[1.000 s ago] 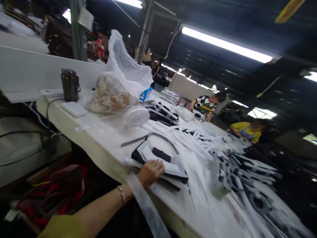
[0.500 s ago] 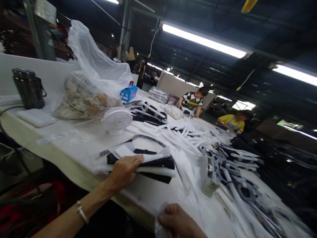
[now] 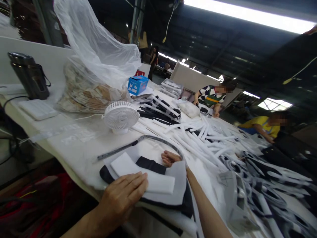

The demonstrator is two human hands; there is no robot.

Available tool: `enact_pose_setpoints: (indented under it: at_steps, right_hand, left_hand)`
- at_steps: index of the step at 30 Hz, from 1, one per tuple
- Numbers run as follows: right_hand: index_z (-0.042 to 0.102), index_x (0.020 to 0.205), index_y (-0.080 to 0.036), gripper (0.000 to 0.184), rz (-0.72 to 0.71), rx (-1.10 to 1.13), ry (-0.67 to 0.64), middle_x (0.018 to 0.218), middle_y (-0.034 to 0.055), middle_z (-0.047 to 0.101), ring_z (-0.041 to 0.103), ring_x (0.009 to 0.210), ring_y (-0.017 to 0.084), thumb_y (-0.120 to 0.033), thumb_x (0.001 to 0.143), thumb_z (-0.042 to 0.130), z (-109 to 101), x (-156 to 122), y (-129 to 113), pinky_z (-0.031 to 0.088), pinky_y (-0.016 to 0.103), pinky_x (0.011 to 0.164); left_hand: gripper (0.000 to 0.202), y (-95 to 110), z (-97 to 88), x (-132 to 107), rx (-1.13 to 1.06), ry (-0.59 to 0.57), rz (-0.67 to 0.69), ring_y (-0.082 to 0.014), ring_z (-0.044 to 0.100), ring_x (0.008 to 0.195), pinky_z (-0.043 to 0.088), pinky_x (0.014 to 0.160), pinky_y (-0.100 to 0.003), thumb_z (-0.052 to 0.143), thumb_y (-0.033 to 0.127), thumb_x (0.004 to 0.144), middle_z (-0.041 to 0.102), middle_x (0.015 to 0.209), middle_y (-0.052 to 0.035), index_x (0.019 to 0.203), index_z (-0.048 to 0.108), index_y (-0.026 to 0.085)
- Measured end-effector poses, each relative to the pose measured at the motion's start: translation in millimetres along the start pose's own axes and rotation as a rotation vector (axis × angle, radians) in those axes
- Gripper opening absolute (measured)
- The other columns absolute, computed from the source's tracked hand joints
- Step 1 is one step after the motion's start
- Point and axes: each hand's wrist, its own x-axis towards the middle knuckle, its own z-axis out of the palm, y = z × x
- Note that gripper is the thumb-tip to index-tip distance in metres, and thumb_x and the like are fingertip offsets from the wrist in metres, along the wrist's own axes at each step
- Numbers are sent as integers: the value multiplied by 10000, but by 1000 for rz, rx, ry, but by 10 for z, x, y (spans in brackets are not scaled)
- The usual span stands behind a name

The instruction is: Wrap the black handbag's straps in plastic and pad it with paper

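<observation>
A flat black item, bag-like in shape, lies near the table's front edge. Its dark edge point(image 3: 189, 201) shows under a pale thin sheet point(image 3: 179, 178). On top rests a curved white foam strip point(image 3: 158, 183), and my left hand point(image 3: 123, 195) presses flat on its near side, fingers stretched out. Beyond the strip is a black band point(image 3: 151, 164). My right hand point(image 3: 170, 158) is at the far right of the item, fingers loosely bent, with nothing visible in them; the sheet's edge hides part of the hand. A long grey-wrapped strap point(image 3: 158, 138) arches around the far side.
A white fan point(image 3: 121, 116) stands behind the item, near a clear bag of brown-and-white pieces point(image 3: 91, 96). A dark flask point(image 3: 29, 76) is at left. White foam strips point(image 3: 195, 142) and a tape dispenser point(image 3: 232, 198) lie to the right. Two people work farther back.
My right hand has moved from the front edge, where it held something clear, to the item's far right. The item is turned flatter, showing the foam strip; my left hand stays on it.
</observation>
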Motion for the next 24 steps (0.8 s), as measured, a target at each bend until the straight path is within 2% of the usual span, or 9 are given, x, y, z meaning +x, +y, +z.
enact_pose_setpoints:
  at_steps: [3,5,7,10,12,14,17,20,24]
  right_hand:
    - [689,835,-163,231,75,-75,50,800,113,728,716,786,271,-352,712,738,-212,41,17,573,379,658]
    - [662,786,-171,250,86,-156,169,708,88,704,696,672,265,-372,656,734,-415,-17,-6,558,371,583]
    - [641,825,-178,289,58,-247,335,699,69,686,671,633,254,-412,660,681,-605,-96,-88,540,366,559]
    - [626,981,-185,377,-50,-366,520,848,78,699,669,782,254,-449,714,592,-717,-184,-321,531,356,654]
    - [647,991,-198,369,-107,-434,452,878,71,706,660,840,247,-455,732,597,-603,-187,-484,521,337,693]
    - [684,902,-203,307,-100,-485,243,806,54,711,663,770,230,-447,718,654,-350,-126,-586,519,316,645]
    - [688,752,-194,272,5,-526,-22,674,35,697,641,580,197,-420,626,775,133,79,-575,494,287,498]
    - [630,654,-198,336,90,-589,-81,523,-12,623,573,446,164,-365,490,870,527,337,-446,437,265,415]
    - [567,565,-210,333,86,-666,-72,414,-71,514,497,395,123,-200,453,880,781,559,-293,383,241,418]
  left_hand:
    - [427,62,118,-47,15,10,0,-171,568,1229,398,1086,-303,350,7,923,671,1269,-57,1190,650,150]
    - [377,98,191,-91,33,-5,2,-185,560,1240,398,1096,-318,358,65,971,663,1281,-62,1191,652,153]
    - [352,126,244,-135,59,-34,20,-196,560,1240,422,1084,-325,363,117,999,657,1287,-67,1198,650,160]
    - [350,149,281,-182,86,-56,45,-201,570,1228,460,1056,-329,355,141,1011,653,1290,-71,1198,648,172]
    - [348,151,283,-189,89,-59,48,-202,575,1223,466,1051,-335,355,129,1008,653,1287,-75,1194,646,170]
    - [342,147,275,-177,89,-69,52,-205,574,1226,464,1052,-337,358,124,1005,653,1285,-82,1194,641,164]
    - [340,144,259,-141,89,-69,51,-209,586,1210,467,1038,-333,359,125,1006,655,1279,-79,1187,644,161]
    - [340,152,245,-115,90,-59,51,-210,605,1181,480,1013,-333,357,122,1006,660,1267,-80,1176,649,157]
    - [324,166,238,-120,102,-86,58,-207,610,1172,484,1010,-336,366,139,1008,665,1252,-94,1188,635,155]
